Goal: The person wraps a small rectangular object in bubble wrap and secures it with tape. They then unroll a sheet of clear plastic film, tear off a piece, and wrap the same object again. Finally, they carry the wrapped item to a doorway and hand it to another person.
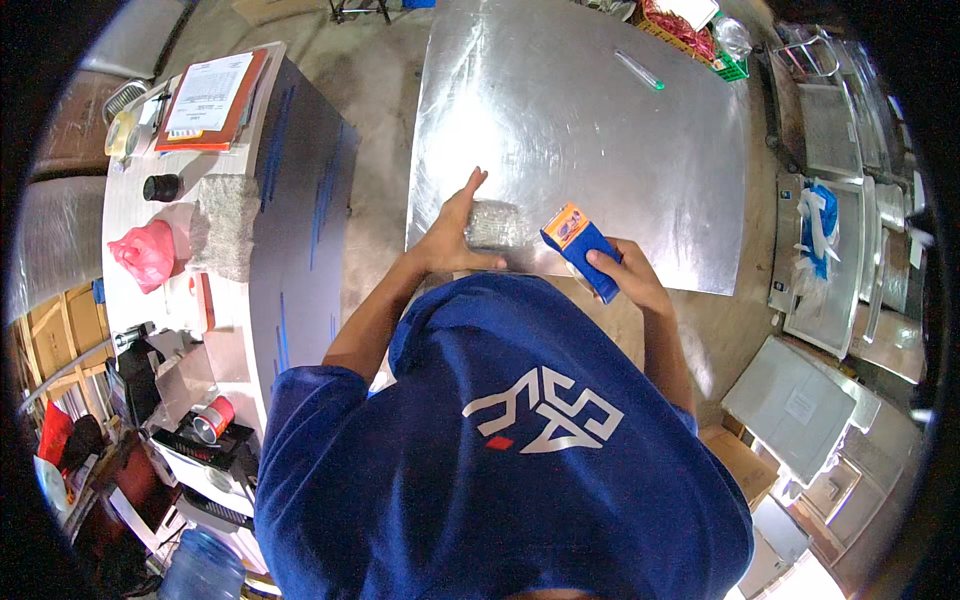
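Note:
A large shiny metal sheet [580, 120] lies flat in front of me. My left hand [452, 232] rests at its near edge, fingers spread over a small grey metallic block [493, 224]. My right hand [628, 278] grips a blue and orange box-shaped thing [580, 250], tilted, just right of the block. My blue shirt hides what lies below the sheet's near edge.
A green-capped pen [638, 70] lies on the sheet's far part. To the left a white bench [130, 200] carries a clipboard [210, 100], a pink bag [146, 254] and a grey pad [225, 225]. Metal panels [830, 270] are stacked at the right.

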Demonstrator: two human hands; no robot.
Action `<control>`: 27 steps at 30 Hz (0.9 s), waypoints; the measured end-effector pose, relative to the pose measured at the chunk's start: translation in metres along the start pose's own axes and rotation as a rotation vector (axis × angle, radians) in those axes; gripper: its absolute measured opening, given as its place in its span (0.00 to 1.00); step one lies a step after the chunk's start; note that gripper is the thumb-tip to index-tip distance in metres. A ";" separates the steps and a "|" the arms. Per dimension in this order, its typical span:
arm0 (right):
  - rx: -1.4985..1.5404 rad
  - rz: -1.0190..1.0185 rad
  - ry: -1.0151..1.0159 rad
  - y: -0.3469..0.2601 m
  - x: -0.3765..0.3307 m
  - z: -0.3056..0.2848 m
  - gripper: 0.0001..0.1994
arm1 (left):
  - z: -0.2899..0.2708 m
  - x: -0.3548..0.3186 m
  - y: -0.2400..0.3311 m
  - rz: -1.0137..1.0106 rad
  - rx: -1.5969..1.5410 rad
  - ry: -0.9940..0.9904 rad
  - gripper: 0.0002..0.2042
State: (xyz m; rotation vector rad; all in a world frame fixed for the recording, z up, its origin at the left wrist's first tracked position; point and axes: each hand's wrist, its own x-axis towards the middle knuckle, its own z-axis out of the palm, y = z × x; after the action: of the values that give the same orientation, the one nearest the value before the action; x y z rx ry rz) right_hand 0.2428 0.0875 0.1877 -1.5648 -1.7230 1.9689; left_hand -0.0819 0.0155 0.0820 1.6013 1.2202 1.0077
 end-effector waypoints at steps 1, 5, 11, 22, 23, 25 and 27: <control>-0.019 -0.017 -0.015 -0.005 0.000 -0.004 0.23 | 0.002 -0.001 -0.007 -0.026 -0.051 0.070 0.56; -0.082 -0.037 0.003 -0.015 0.012 -0.012 0.24 | 0.008 -0.006 -0.037 -0.198 -0.300 0.322 0.39; -0.184 -0.086 -0.012 -0.019 0.028 -0.006 0.25 | 0.008 -0.012 -0.049 -0.270 -0.440 0.364 0.40; -0.474 -0.237 -0.297 -0.124 -0.003 0.030 0.28 | -0.008 -0.036 0.140 -0.509 -0.880 0.479 0.21; -0.494 -0.246 -0.326 -0.130 -0.002 0.033 0.28 | -0.009 -0.038 0.143 -0.532 -1.016 0.431 0.20; -0.537 -0.256 -0.389 -0.140 -0.001 0.039 0.29 | -0.006 -0.041 0.141 -0.541 -1.225 0.403 0.18; -0.571 -0.274 -0.389 -0.147 0.000 0.042 0.30 | 0.000 -0.045 0.130 -0.512 -1.366 0.450 0.13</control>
State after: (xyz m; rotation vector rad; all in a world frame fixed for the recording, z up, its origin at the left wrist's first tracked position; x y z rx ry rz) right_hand 0.1363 0.1110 0.2951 -0.9976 -2.6699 1.8231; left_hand -0.0544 -0.0476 0.2014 0.0039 0.7575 1.3921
